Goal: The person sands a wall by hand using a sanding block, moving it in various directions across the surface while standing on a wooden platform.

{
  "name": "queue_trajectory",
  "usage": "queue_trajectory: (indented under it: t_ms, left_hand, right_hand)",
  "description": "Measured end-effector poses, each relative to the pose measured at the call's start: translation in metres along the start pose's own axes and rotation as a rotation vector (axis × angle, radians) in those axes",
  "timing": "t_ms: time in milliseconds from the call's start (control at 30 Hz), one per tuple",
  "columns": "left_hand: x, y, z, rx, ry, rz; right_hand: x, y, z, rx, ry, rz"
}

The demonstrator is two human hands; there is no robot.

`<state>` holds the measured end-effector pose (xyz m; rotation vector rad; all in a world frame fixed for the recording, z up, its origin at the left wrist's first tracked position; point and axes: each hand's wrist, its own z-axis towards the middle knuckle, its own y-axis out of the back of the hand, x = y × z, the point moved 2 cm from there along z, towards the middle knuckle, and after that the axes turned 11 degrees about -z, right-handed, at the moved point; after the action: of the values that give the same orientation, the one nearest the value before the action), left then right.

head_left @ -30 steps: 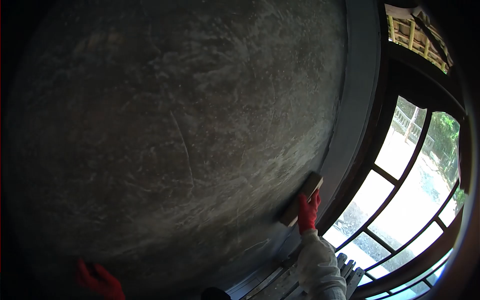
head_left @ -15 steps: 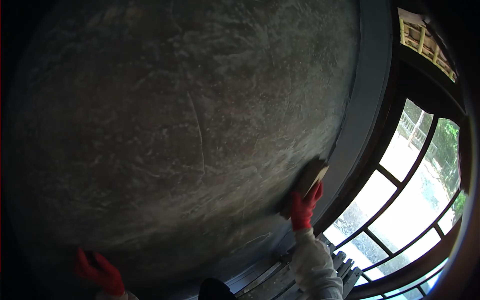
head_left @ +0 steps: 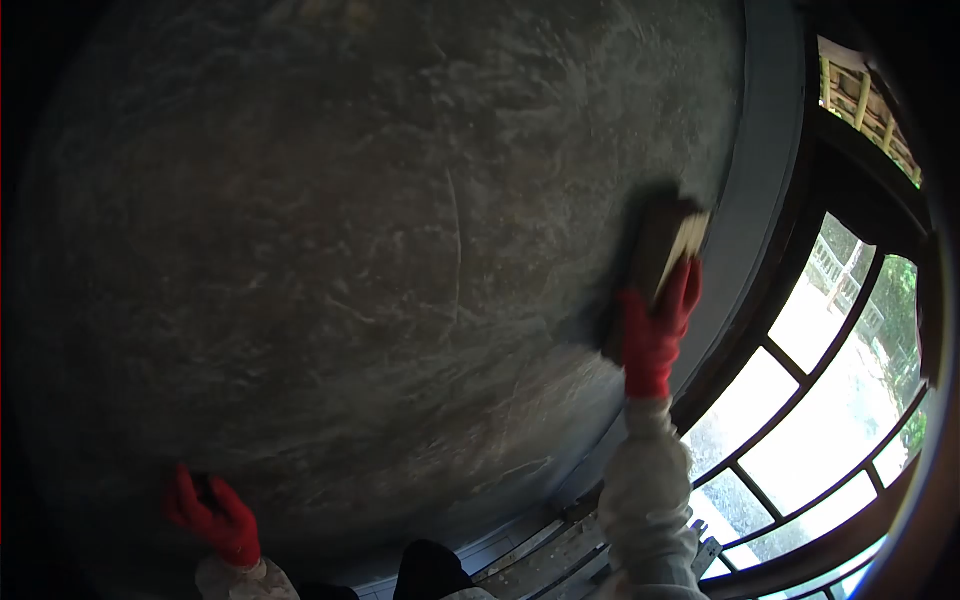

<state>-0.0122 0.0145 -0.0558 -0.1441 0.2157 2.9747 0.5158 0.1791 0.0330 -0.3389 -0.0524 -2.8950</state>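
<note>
A dark, streaky grey wall [head_left: 330, 260] with a thin raised line fills most of the view. My right hand [head_left: 655, 335], in a red glove, grips a long hand float [head_left: 652, 245] that has a dark body and a pale wooden strip. The float lies tilted against the wall near its right edge. At the lower left is my left hand [head_left: 215, 520], also red-gloved, with fingers bent and apart close to the wall. A dark patch shows between its thumb and fingers; I cannot make out what it is.
A smooth grey vertical strip [head_left: 765, 150] borders the wall on the right. Beside it stands a dark-framed window [head_left: 800, 380] with bright daylight. Worn planks [head_left: 545, 560] lie below, near my dark-clothed knee [head_left: 432, 572].
My right hand has carried the float up along the wall's right edge. My left hand has shifted slightly right and up, and the view has turned a little.
</note>
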Motion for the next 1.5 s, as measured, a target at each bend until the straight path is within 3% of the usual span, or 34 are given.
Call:
queue_trajectory:
  t_ms: [133, 200, 333, 467, 533, 567, 600, 767, 867, 967, 1100, 1200, 1300, 1433, 1500]
  left_hand:
    - [-0.01, 0.002, 0.007, -0.003, -0.074, 0.082]
    - [-0.007, 0.0, 0.002, 0.004, 0.057, -0.084]
    - [-0.011, 0.002, 0.01, 0.03, -0.076, -0.032]
    - [0.001, -0.002, -0.002, 0.026, 0.022, -0.082]
    - [0.001, -0.001, 0.001, 0.024, 0.048, -0.128]
    - [-0.007, 0.002, 0.007, 0.026, -0.05, -0.044]
    - [-0.013, 0.001, 0.013, 0.021, -0.146, 0.042]
    - [-0.013, 0.002, 0.01, 0.038, -0.107, 0.056]
    - [-0.012, -0.001, 0.011, 0.026, -0.117, 0.043]
    - [-0.007, 0.0, 0.01, 0.029, -0.13, 0.031]
    - [-0.01, -0.001, 0.013, 0.005, -0.14, 0.017]
    - [-0.008, -0.002, 0.011, 0.0, -0.111, -0.05]
    - [-0.006, -0.002, 0.008, -0.023, -0.035, -0.042]
    - [-0.01, -0.007, 0.007, -0.058, -0.035, -0.041]
    - [-0.007, -0.006, 0.008, -0.036, 0.0, -0.162]
  right_hand:
    - [-0.02, 0.012, -0.201, 0.263, -0.174, -0.075]
    - [-0.027, 0.023, -0.268, 0.358, -0.264, -0.015]
    - [-0.01, 0.015, -0.166, 0.221, -0.226, 0.014]
    - [0.043, 0.015, 0.009, 0.016, 0.006, 0.07]
    - [0.047, 0.01, 0.017, 0.001, -0.009, 0.061]
    - [0.048, 0.009, 0.021, -0.016, -0.018, 0.054]
    - [0.04, 0.008, -0.001, -0.008, -0.002, 0.048]
    - [0.005, 0.018, -0.236, 0.283, -0.193, -0.011]
    - [0.004, 0.032, -0.264, 0.359, -0.189, 0.097]
    - [0.01, 0.019, -0.169, 0.235, -0.138, 0.003]
    - [0.024, 0.009, 0.0, 0.081, -0.074, 0.096]
    - [0.037, 0.006, 0.027, 0.035, -0.161, 0.116]
    - [0.032, 0.012, -0.056, 0.095, -0.097, 0.046]
    - [0.035, 0.024, -0.271, 0.295, -0.176, 0.053]
    - [0.05, 0.031, -0.264, 0.319, -0.191, 0.159]
